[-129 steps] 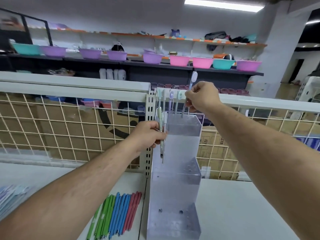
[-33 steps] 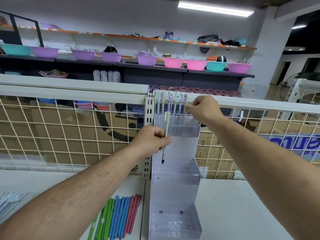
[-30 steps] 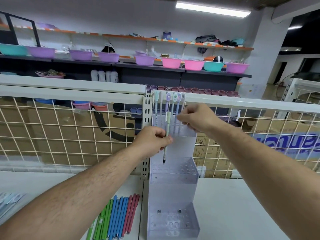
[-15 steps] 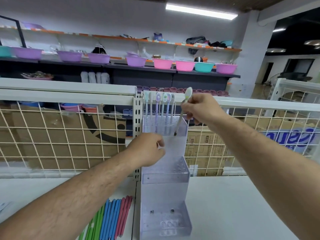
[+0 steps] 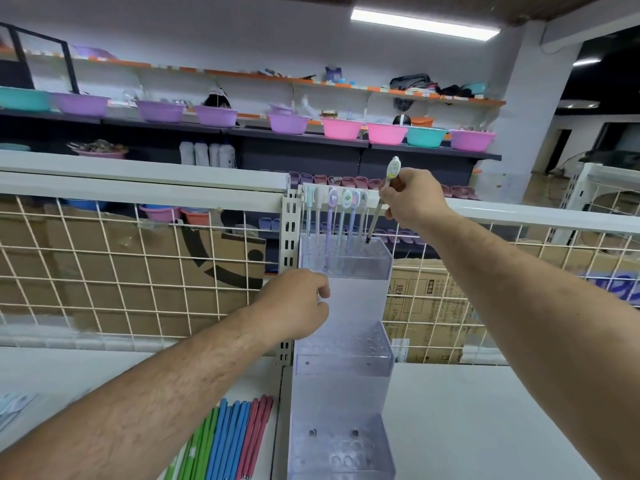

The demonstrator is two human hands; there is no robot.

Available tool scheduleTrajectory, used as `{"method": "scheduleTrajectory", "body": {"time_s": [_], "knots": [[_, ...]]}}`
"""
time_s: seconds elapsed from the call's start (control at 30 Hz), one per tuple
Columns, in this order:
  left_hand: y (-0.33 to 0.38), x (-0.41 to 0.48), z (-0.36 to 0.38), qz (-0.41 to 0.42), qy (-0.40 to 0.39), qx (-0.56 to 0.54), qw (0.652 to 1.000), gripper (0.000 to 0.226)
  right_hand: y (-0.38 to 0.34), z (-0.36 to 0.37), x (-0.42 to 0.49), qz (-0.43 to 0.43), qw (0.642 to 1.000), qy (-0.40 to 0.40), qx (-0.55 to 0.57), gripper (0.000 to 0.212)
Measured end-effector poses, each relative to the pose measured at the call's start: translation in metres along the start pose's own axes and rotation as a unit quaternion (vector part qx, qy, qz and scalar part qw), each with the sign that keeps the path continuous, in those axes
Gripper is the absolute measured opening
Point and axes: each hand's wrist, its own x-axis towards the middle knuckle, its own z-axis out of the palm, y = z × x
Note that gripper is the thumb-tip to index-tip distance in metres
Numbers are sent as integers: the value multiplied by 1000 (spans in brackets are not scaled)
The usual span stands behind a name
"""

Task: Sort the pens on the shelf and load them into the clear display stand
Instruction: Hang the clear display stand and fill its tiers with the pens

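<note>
The clear display stand (image 5: 346,379) has three stepped tiers and stands on the white shelf (image 5: 485,427) against the wire grid. Several pastel pens (image 5: 341,220) stand upright in its top tier. My right hand (image 5: 415,199) pinches a pen with a white-and-green top (image 5: 393,168). That pen is tilted, with its dark tip at the right end of the top tier. My left hand (image 5: 294,306) is at the stand's left edge below the top tier, fingers curled against it, with no pen in it.
Green, blue and red pens (image 5: 228,441) lie side by side on the shelf left of the stand. A slotted white post (image 5: 290,237) and the wire grid (image 5: 104,271) rise right behind. Packets (image 5: 10,407) lie at the far left.
My right hand took the last pen from my left hand, lifted it and brought its tip down to the top tier's right end. My left hand sank to the stand's edge.
</note>
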Motion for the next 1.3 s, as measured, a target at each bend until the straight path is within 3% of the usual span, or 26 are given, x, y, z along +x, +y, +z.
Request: {"method": "scheduleTrajectory", "body": {"time_s": [0.43, 0.93, 1.3], "knots": [[0, 0, -1, 5, 5, 0, 1000, 26, -3, 3, 6, -7, 1000, -7, -3, 10], [0, 0, -1, 2, 3, -4, 1000, 25, 17, 21, 3, 5, 989, -91, -118, 4], [-3, 1, 0, 6, 1, -1, 1000, 28, 25, 21, -8, 2, 985, -55, -163, 13]]}}
